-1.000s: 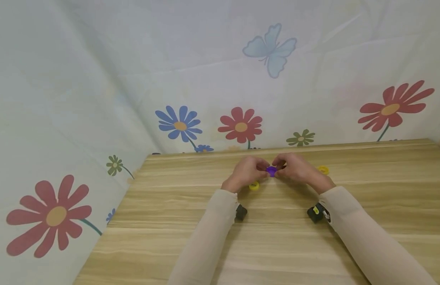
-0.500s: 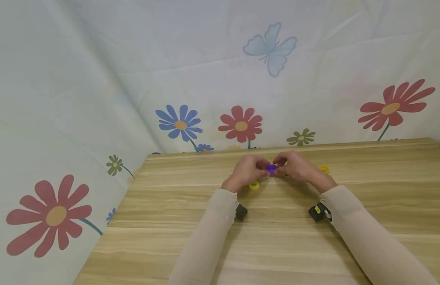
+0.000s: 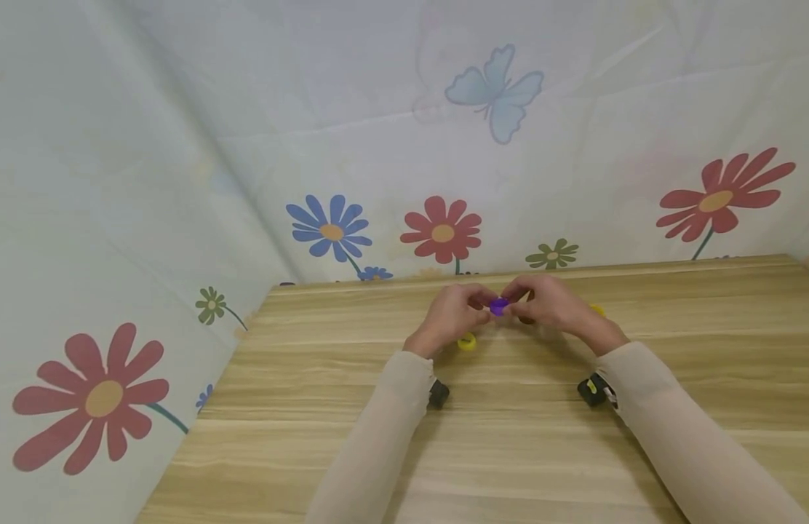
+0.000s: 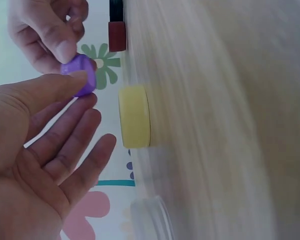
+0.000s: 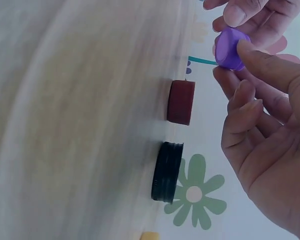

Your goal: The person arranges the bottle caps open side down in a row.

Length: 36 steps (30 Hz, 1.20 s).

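Note:
A small purple bottle cap (image 3: 499, 306) is held between both hands above the table, near its back edge. My left hand (image 3: 449, 314) pinches one side with thumb and fingers; in the left wrist view its other fingers extend loosely. From the opposite side my right hand (image 3: 547, 302) grips the cap, its thumb lying across the purple surface in the right wrist view. On the table beside the left hand rests a yellow cap (image 4: 134, 116). A red cap (image 5: 181, 102) and a black ribbed cap (image 5: 167, 172) stand on the wood near the right hand.
The wooden table (image 3: 509, 444) meets a flower-printed curtain (image 3: 378, 109) at its back. Another yellow cap (image 3: 597, 310) lies behind the right wrist, partly covered. A clear cap (image 4: 152, 220) shows at the bottom of the left wrist view.
Both hands have lifted the purple cap slightly, and it has turned a little between the fingers. The right wrist has shifted slightly to the right, covering more of the far yellow cap.

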Each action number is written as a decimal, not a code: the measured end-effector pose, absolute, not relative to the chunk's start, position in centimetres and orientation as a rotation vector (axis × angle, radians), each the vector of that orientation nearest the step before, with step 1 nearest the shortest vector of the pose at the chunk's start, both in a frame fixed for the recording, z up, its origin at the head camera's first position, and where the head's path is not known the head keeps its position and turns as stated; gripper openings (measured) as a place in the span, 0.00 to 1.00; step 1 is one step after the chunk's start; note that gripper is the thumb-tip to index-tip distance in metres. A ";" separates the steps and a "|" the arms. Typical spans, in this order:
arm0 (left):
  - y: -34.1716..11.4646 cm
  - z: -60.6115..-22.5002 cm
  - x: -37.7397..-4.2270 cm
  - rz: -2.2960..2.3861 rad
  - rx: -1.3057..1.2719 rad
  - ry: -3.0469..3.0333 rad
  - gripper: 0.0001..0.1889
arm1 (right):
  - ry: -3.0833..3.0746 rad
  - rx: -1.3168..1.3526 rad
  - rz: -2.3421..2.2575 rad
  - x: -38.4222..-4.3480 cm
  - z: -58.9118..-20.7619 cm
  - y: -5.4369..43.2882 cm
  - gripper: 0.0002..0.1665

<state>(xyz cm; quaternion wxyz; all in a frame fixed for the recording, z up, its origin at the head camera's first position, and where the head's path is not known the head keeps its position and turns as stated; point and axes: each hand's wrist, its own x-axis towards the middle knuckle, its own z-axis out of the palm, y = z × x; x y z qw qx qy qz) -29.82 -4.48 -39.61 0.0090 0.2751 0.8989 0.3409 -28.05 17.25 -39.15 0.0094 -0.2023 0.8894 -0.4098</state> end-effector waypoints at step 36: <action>-5.3 -39.2 -29.3 1.211 0.864 2.799 0.11 | 2.741 -0.623 -1.357 -27.1 -37.7 17.3 0.11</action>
